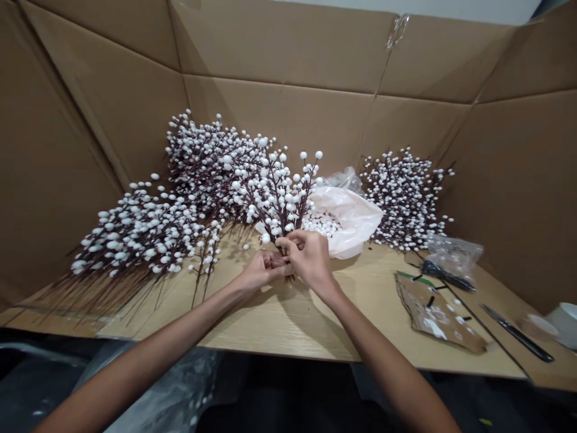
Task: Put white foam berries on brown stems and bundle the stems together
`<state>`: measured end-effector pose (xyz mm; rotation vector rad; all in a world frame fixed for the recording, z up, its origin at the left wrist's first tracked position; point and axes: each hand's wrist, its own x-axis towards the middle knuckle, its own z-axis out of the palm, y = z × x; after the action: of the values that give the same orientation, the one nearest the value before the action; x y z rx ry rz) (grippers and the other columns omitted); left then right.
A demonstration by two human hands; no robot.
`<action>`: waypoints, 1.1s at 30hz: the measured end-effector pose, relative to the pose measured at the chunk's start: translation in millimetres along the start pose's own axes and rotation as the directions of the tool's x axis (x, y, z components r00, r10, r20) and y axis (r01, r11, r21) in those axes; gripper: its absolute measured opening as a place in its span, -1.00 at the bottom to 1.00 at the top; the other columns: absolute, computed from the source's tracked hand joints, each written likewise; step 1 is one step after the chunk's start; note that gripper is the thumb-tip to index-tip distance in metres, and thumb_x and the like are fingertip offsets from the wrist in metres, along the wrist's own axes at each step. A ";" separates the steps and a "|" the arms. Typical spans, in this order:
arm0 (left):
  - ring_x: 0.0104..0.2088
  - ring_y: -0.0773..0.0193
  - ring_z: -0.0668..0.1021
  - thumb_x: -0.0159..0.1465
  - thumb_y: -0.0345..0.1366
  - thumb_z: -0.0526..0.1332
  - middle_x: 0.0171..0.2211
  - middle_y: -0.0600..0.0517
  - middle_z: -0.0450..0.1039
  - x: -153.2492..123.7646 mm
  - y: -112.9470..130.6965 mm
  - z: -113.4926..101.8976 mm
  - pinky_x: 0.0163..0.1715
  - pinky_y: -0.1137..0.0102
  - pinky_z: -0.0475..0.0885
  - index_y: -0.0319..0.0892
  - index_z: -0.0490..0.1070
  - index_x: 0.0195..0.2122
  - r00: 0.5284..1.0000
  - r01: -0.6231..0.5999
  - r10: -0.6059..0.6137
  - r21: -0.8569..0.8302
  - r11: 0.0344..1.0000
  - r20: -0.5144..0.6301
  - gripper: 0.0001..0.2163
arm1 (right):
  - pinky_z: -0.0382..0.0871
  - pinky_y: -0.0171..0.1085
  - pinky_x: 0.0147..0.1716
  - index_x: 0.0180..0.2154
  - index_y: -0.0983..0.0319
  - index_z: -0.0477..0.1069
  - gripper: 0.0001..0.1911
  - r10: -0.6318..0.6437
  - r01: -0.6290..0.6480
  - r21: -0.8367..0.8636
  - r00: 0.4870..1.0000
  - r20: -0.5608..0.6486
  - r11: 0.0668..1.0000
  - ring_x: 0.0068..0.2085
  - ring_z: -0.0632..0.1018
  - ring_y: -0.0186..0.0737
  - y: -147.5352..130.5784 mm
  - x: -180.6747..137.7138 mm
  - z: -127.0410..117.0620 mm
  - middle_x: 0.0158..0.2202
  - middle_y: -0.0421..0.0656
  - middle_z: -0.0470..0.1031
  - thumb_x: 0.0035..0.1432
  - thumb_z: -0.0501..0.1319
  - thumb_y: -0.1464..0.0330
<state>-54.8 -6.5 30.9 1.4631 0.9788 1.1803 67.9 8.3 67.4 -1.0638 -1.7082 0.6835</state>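
A bunch of artificial white berry stems [282, 195] stands upright between my hands, over the middle of the table. My left hand [265, 269] is closed round the lower stems. Just above it, my right hand [309, 252] pinches at the stems, thumb and forefinger together; whether something thin is also in that pinch is too small to tell. Stem ends poke out below my fingers. Behind the bunch lies a white plastic bag [351, 219] with loose white berries [322, 224] in it. A few single berry sprigs [208, 249] lie left of my left hand.
Piles of berry stems lie at the left [135, 231], back left [211, 156] and right [401, 198]. A torn cardboard piece [439, 316], clear plastic bag [455, 258], knife [518, 334] and tape roll [563, 323] are at the right. Cardboard walls [288, 48] enclose the table [288, 325].
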 end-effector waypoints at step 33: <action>-0.58 0.32 0.47 -0.06 -0.22 0.38 -0.60 -0.05 0.48 1.1 -5.7 -2.0 -0.58 0.48 0.31 -0.34 0.45 -0.60 0.994 0.067 -0.072 0.060 0.996 0.083 -0.75 | 0.24 -0.37 -0.56 -0.60 0.23 0.26 -0.88 0.020 -0.024 0.081 0.999 0.045 0.996 -0.57 0.41 -0.32 32.8 -10.9 -10.8 -0.63 -0.25 0.37 -0.18 0.22 0.42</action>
<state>-56.6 -3.9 25.6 1.4996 1.0039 1.0399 90.7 13.3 39.7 -1.0183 -1.6938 0.7893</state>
